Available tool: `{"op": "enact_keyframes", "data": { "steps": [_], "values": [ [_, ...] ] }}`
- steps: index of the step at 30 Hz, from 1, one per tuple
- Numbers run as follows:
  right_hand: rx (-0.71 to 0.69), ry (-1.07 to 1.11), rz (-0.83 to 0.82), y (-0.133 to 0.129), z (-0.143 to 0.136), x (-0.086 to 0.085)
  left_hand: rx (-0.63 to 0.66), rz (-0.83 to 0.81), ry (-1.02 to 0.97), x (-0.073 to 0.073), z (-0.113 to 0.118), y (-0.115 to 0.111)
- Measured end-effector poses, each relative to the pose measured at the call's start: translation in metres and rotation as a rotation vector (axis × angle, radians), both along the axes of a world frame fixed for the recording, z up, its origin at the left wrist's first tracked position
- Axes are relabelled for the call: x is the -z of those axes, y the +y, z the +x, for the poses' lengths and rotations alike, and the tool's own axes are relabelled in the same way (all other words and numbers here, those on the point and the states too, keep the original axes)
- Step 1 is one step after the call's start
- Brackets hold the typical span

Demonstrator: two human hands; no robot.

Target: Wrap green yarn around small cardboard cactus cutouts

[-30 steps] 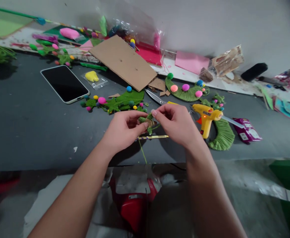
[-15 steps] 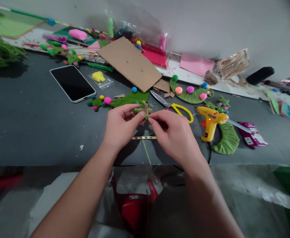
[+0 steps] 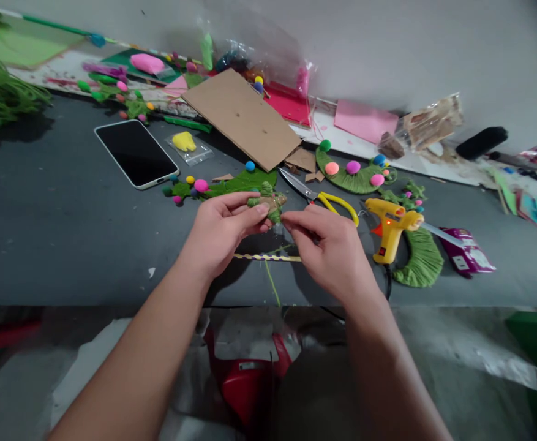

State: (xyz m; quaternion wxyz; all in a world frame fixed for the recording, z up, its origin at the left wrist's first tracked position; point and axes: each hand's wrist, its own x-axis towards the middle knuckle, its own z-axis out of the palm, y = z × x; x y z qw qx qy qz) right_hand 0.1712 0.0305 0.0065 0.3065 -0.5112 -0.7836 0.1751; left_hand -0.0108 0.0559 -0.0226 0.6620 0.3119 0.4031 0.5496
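Observation:
Between the thumb and fingers of my left hand (image 3: 222, 229) is a small cardboard star (image 3: 275, 201), partly wrapped in green yarn. Bare brown cardboard shows on its right part. My right hand (image 3: 330, 245) is closed in a pinch at the star's lower right edge, on what looks like the yarn; its fingertips hide most of it. Below both hands, a thin green strand (image 3: 272, 283) runs toward the table's front edge. A yellow strip with dark dots (image 3: 268, 258) lies under the hands.
Yellow-handled scissors (image 3: 337, 205) and a yellow glue gun (image 3: 390, 229) with its light on lie to the right, by a green wrapped crescent (image 3: 419, 260). A phone (image 3: 137, 153) is at left. Behind are a cardboard sheet (image 3: 243, 119) and a pompom-decorated crescent (image 3: 353, 179).
The star has turned in my left hand and shows more of its cardboard. My right hand has shifted slightly right, away from the left fingers.

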Motion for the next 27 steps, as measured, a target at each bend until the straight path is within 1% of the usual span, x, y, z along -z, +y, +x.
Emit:
{"op": "enact_keyframes", "data": {
  "steps": [2, 4, 8, 11, 13, 16, 18, 23, 25, 27],
  "values": [
    [-0.008, 0.031, -0.018, 0.004, 0.002, 0.003, 0.023, -0.011, -0.008, -0.001, 0.000, -0.001],
    [-0.024, 0.093, -0.071, 0.009, 0.005, 0.008, 0.084, -0.004, -0.003, 0.001, -0.001, -0.002],
    [-0.067, 0.277, -0.292, 0.021, 0.016, 0.016, 0.263, 0.026, 0.052, 0.006, -0.005, -0.004],
    [-0.109, 0.334, -0.423, 0.028, 0.024, 0.016, 0.338, 0.037, 0.105, 0.004, -0.008, -0.006],
    [-0.121, 0.309, -0.454, 0.031, 0.028, 0.012, 0.362, 0.046, 0.171, 0.002, -0.008, -0.007],
    [-0.103, 0.265, -0.467, 0.032, 0.033, 0.003, 0.373, 0.052, 0.267, -0.002, -0.005, -0.009],
    [-0.085, 0.301, -0.520, 0.030, 0.035, -0.002, 0.369, 0.060, 0.295, -0.003, -0.002, -0.009],
    [-0.111, 0.667, -0.792, 0.025, 0.038, -0.003, 0.361, 0.113, 0.276, -0.003, -0.003, -0.010],
    [-0.132, 0.775, -0.830, 0.024, 0.037, -0.002, 0.366, 0.141, 0.233, -0.002, -0.006, -0.011],
    [-0.156, 0.832, -0.819, 0.025, 0.035, -0.001, 0.377, 0.162, 0.201, -0.001, -0.008, -0.012]
  ]
}}
